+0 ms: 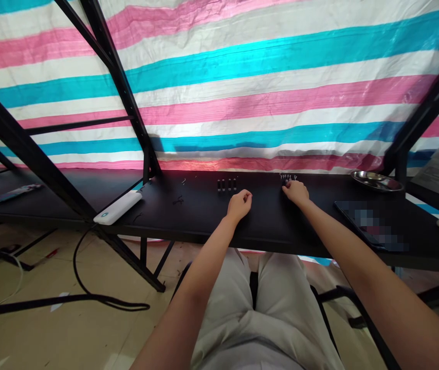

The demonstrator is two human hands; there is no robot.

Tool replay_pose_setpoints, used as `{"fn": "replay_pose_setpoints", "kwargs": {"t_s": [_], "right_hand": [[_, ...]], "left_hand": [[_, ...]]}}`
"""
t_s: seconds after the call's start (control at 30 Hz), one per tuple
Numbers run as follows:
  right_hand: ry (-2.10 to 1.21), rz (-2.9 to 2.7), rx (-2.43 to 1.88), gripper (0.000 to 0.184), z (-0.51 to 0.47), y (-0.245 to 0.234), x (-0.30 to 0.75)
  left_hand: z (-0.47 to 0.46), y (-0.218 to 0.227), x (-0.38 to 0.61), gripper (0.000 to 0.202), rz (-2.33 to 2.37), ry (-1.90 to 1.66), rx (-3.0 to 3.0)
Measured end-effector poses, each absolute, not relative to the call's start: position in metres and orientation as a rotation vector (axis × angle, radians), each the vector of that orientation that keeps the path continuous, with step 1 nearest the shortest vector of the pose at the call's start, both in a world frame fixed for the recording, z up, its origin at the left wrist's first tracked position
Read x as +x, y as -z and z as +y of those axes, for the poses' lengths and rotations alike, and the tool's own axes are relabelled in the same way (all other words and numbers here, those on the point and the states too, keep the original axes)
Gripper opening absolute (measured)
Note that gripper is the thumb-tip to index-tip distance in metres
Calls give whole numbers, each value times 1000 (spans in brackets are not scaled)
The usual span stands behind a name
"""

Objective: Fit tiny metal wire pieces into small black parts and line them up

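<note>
My left hand (pixel 240 204) hovers or rests over the black table with its fingers curled together; whatever they may hold is hidden. Just beyond it, several small dark cylinders with pale ends (pixel 229 184) stand in a row. Farther right, my right hand (pixel 297 193) is closed at the fingertips over a small dark piece (pixel 285 182), too small to name. Right behind those fingertips lies a row of tiny silvery pieces (pixel 289 177).
A shiny metal dish (pixel 377 181) and a dark tablet-like device (pixel 366 223) lie to the right on the black table (pixel 188 221). On the left are a white power strip (pixel 118 207), thin black scraps (pixel 178 200) and a black metal frame post (pixel 121 87). Striped sheeting (pixel 266 61) hangs behind.
</note>
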State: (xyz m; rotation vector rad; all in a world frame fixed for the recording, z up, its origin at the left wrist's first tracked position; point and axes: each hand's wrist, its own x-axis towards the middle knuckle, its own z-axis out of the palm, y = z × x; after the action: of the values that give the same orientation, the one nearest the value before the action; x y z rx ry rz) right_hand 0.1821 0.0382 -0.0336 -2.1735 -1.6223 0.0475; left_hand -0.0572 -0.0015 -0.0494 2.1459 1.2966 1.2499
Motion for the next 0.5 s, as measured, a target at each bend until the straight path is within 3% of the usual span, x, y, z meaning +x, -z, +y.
{"fn": "replay_pose_setpoints", "kwargs": {"t_s": [0.5], "right_hand": [[-230,-1599,-2196,19,46,37,204]], "left_hand": [[-1,50,-57,15,1297,-1252,2147]]}}
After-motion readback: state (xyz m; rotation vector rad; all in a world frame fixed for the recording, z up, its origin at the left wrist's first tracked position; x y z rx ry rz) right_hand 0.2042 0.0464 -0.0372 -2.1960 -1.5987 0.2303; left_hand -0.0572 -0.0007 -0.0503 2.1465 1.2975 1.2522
